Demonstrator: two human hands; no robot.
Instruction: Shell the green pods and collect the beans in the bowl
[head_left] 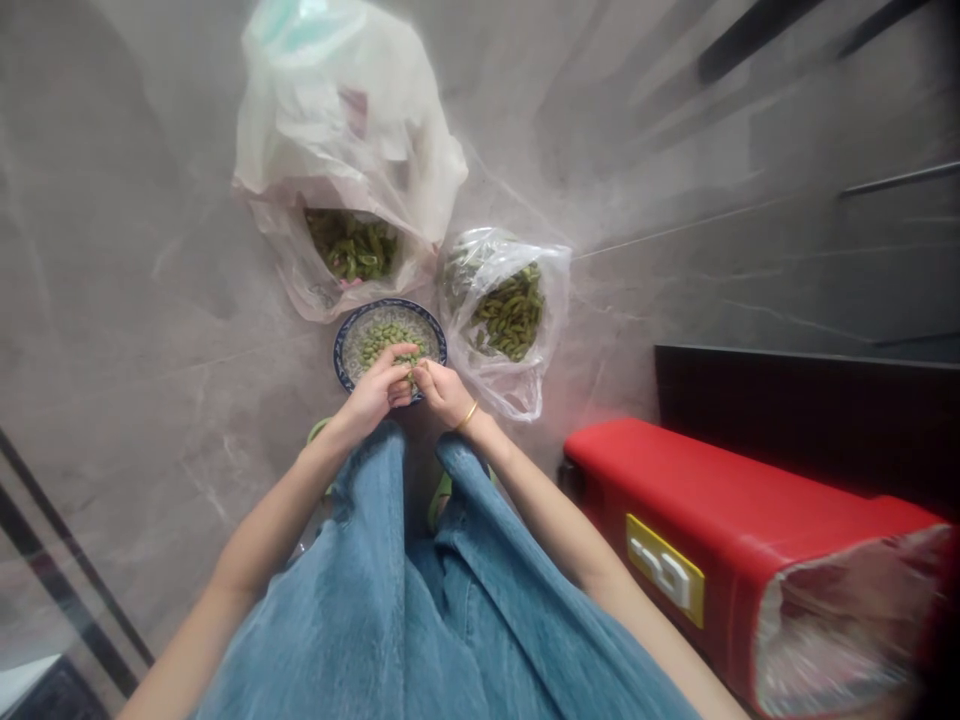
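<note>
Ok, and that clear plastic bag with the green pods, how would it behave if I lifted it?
The clear plastic bag would probably sag and flop, since its film looks thin and crumpled. The loose green pods inside may shift, and could spill if it tips, because its mouth gapes open.

Blue-rimmed round plate (340, 352): centre, on grey marbled floor (187, 390), small green beans (381, 340) in it.
Large white plastic bag (330, 130): upper left of centre, behind the plate, green pods (364, 252) inside.
Small clear plastic bag (553, 295): right of the plate, brownish-green pods (514, 312) inside.
Red boxy container (690, 485): lower right.
</note>
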